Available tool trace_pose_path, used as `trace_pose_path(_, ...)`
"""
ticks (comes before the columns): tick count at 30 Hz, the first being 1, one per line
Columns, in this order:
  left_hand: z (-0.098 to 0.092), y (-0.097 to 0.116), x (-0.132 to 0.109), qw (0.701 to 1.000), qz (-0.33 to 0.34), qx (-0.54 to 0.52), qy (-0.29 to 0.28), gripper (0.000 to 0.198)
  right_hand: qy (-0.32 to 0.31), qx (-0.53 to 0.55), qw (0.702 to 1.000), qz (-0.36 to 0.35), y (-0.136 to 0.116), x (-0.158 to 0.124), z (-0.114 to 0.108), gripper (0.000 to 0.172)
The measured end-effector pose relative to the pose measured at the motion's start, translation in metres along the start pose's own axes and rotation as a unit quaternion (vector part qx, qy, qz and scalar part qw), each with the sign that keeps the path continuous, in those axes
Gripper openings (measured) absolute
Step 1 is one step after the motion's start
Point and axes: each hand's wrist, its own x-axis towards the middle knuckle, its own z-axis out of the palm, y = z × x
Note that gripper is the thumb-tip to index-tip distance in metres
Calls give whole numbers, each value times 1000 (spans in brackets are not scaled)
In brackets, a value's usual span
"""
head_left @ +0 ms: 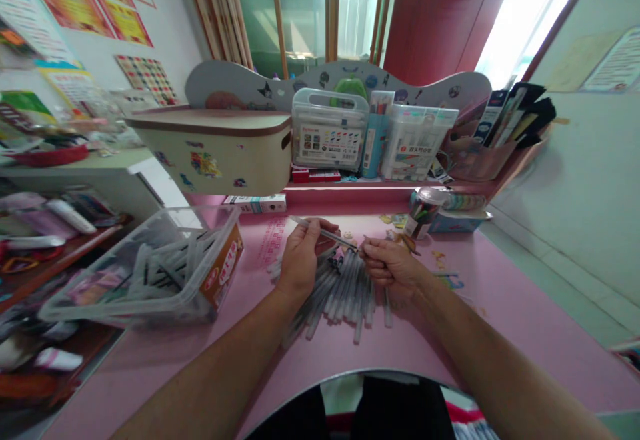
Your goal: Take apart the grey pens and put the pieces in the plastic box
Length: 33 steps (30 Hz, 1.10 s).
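My left hand [300, 260] is closed around a clear pen barrel [330, 234], which slants down to the right. At the barrel's lower end, my right hand [390, 263] is pinched shut. What lies between its fingertips is too small to make out, though a dark bit shows by the barrel's end. Beneath both hands a pile of translucent pen barrels [345, 300] is fanned out on the pink desk [505, 333]. Small dark parts [338, 262] lie at the top of the pile, partly hidden by the hands.
A clear plastic bin [135, 310] with more translucent pieces stands at left. Behind sit a lidded cream box [225, 157], marker cases [330, 140] and a pink pen holder [480, 160]. A jar [423, 213] stands at back right. The desk's curved front edge is near my lap.
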Motion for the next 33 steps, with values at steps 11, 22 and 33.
trace_pose_path(11,-11,21,23,985,56,-107,127,12,106,-19,986,-124,-2,7,-2,31)
trace_pose_path(22,18,-16,-23,991,-126,-43,11,26,7,-185,968,-168,22,-3,30,27)
trace_pose_path(33,27,-6,-31,909,-364,-199,-37,22,183,-444,775,-412,16,-14,33,19)
